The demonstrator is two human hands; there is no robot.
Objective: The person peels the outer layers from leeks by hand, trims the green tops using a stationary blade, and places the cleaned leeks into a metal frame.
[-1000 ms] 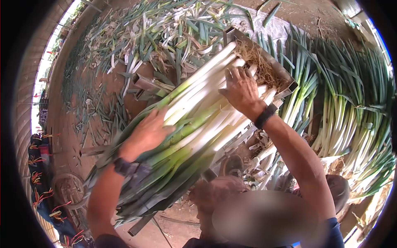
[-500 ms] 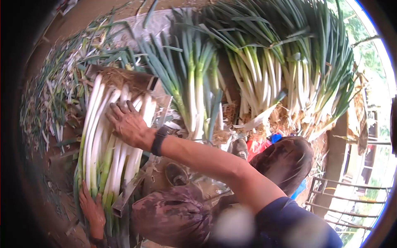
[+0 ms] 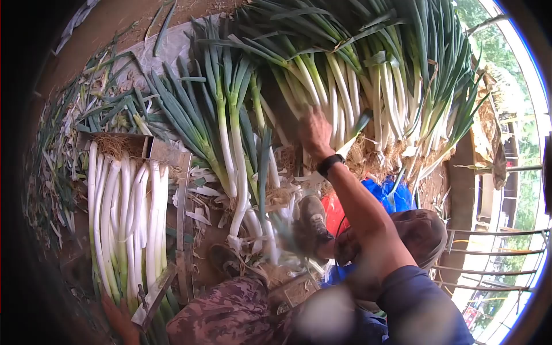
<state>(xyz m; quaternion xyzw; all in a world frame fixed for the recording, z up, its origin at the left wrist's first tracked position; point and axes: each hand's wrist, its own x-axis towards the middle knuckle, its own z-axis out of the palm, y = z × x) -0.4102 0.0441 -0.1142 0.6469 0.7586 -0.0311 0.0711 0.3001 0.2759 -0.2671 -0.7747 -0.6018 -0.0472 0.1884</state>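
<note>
Leeks, long white-stalked green-leaved untrimmed heap [image 3: 345, 86] on the ground ahead: we reach for one more.
Our right hand [image 3: 313, 133] lies on the stalks, fingers' state unclear; our left hand [image 3: 118, 317] touches trimmed white leeks [image 3: 123, 213] in the metal frame [image 3: 183, 218]. Next we'd judge: grip and pull one stalk.

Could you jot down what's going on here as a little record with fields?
Setting: dirt floor strewn with leaf trimmings
Right hand: stretched out to the pile of untrimmed leeks, touching their white stalks; grip hidden
Left hand: low at the picture's edge, by the leafy end of the trimmed leeks; grip unclear
Trimmed leeks: lying side by side in a metal tray, roots toward its far end
Between the two: a few loose leeks
</note>
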